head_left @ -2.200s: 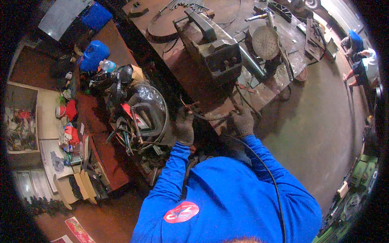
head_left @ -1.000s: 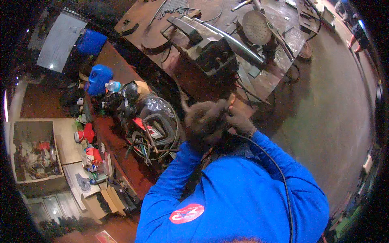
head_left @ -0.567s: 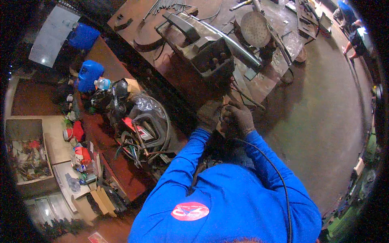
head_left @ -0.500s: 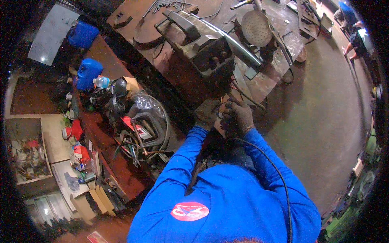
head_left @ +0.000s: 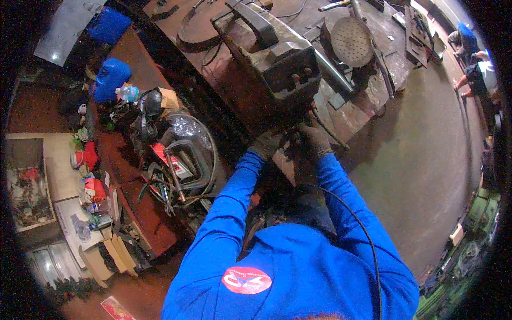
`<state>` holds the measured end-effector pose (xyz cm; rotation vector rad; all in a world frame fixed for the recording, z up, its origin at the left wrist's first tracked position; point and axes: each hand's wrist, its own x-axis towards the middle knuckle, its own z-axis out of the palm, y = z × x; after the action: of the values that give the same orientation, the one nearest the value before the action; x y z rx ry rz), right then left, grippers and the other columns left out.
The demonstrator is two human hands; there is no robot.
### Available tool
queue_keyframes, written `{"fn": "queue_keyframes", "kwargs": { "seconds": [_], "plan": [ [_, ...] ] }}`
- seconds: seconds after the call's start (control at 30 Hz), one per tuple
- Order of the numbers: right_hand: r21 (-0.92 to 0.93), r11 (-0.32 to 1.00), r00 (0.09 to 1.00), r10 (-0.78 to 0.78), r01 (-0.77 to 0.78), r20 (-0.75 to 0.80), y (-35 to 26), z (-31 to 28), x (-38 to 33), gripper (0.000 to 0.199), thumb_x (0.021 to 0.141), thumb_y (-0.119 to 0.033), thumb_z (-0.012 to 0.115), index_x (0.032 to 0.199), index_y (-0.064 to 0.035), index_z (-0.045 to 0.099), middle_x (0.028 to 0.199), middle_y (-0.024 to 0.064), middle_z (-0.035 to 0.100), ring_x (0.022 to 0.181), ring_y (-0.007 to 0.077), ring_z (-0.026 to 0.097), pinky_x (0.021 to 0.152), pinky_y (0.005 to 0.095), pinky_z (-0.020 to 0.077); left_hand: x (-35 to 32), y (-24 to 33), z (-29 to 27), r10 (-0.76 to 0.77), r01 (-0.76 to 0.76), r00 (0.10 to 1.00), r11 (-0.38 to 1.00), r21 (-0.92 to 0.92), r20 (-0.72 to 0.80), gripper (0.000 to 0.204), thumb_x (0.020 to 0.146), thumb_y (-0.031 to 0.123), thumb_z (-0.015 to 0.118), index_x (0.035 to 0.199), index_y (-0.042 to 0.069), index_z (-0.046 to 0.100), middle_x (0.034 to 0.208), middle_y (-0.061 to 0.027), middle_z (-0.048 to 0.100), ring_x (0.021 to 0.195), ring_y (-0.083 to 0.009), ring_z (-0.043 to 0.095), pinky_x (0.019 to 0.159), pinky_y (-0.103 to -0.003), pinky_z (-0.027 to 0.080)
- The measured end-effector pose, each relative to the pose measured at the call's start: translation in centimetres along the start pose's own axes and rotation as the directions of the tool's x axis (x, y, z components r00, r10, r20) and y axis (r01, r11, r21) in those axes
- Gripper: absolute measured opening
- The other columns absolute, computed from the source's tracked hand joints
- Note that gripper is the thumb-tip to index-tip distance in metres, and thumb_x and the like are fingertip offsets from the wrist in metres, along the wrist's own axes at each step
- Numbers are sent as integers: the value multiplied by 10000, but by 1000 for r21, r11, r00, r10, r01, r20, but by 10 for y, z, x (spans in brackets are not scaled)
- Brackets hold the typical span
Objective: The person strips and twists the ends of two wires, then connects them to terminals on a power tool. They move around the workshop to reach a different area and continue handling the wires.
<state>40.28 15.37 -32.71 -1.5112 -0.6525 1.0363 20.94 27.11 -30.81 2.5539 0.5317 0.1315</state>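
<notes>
Both of my hands wear dark gloves and meet at the near edge of a metal workbench (head_left: 368, 120). My left hand (head_left: 265, 144) has its fingers curled, and my right hand (head_left: 313, 137) is closed just beside it. Whatever sits between them is lost in shadow. Directly beyond the hands stands a boxy dark machine (head_left: 290, 77) with a handle on top, which looks like a welding machine. A thin black cable (head_left: 354, 213) runs along my right arm toward the hands. Another thick cable (head_left: 330, 130) lies on the bench right of my right hand.
A round perforated plate (head_left: 352, 42) and a metal tube (head_left: 333, 72) lie on the bench. At left, a red bench (head_left: 128, 186) carries a C-clamp (head_left: 184, 173), a water bottle (head_left: 127, 94) and a blue jug (head_left: 112, 80). A person (head_left: 477, 74) is at the far right.
My hands have moved a little away from me, closer to the boxy machine. The pale thing between them has gone into shadow. The whole view has shifted slightly.
</notes>
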Motion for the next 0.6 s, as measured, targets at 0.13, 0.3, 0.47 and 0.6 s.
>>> {"fn": "queue_keyframes", "kwargs": {
  "seconds": [0.13, 0.3, 0.47, 0.6],
  "plan": [
    [-490, 849, 980, -169, 197, 102, 38, -1, 12, 352, 918, -124, 662, 1269, -115, 677, 1067, 97, 732, 867, 282, 708, 697, 388, 558, -4, -48, 50, -130, 113, 962, 990, 81, 241, 495, 1068, 378, 452, 1454, 94, 578, 1458, -173, 606, 1286, -399, 604, 1126, -472, 466],
    [-903, 428, 999, -2, 36, 39, 11, 7, 25, 163, 862, -246, 732, 970, -140, 791, 1024, 169, 744, 946, 408, 716, 776, 520, 563, 0, -70, 76, -227, 193, 909, 973, 130, 350, 484, 1064, 376, 456, 1441, 104, 594, 1442, -177, 617, 1269, -412, 612, 1115, -504, 468],
    [-944, 315, 990, 127, -94, -57, -3, 20, 32, 234, 840, -328, 764, 938, -118, 799, 1016, 170, 760, 952, 396, 728, 806, 510, 577, -2, -69, 88, -307, 244, 898, 943, 225, 315, 473, 1060, 374, 461, 1427, 115, 609, 1425, -181, 628, 1252, -425, 619, 1103, -536, 470],
    [-915, 348, 975, 155, -203, -157, -12, 30, 31, 270, 853, -340, 756, 966, -98, 799, 1025, 181, 766, 986, 390, 734, 816, 494, 586, -1, -64, 99, -353, 279, 899, 918, 282, 261, 465, 1057, 373, 464, 1417, 123, 621, 1412, -185, 636, 1238, -435, 625, 1094, -562, 471]
  ]
}}
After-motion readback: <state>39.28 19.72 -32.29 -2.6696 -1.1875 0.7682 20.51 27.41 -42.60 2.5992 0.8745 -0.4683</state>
